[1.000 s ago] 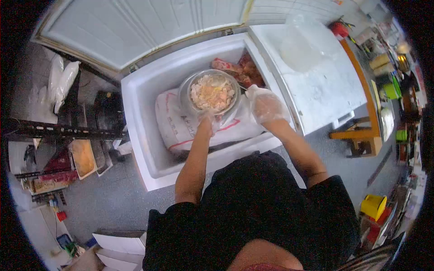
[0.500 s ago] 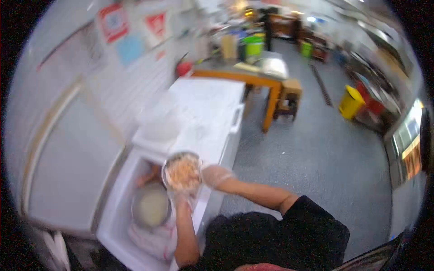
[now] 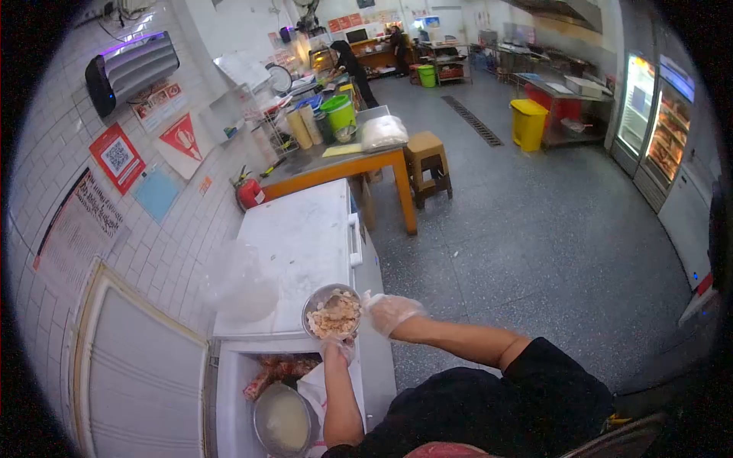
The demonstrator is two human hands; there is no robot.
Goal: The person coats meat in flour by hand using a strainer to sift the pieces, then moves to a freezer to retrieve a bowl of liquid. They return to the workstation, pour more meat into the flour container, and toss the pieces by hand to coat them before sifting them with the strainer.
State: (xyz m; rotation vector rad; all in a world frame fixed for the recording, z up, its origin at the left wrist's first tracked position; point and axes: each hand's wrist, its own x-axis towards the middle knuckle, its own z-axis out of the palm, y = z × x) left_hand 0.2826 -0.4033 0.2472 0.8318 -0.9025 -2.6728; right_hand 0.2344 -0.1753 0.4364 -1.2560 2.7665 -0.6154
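A metal bowl full of pale, orange-pink food pieces is above the front edge of a chest freezer's closed section. My left hand, in a clear plastic glove, grips its near rim. My right hand, gloved too, is close beside the right rim; how its fingers are bent is hard to make out. Below, in the open freezer compartment, sits a larger metal bowl of pale liquid. Reddish packages and a white bag lie around it.
A clear plastic bag rests on the white freezer top. The raised lid leans at the wall. Beyond are a fire extinguisher, an orange-edged table, a stool and a yellow bin. Two people stand farther back.
My view has swung up and steadied, showing more of the room. The bowl stays in my left hand, and my right hand is still at its right side.
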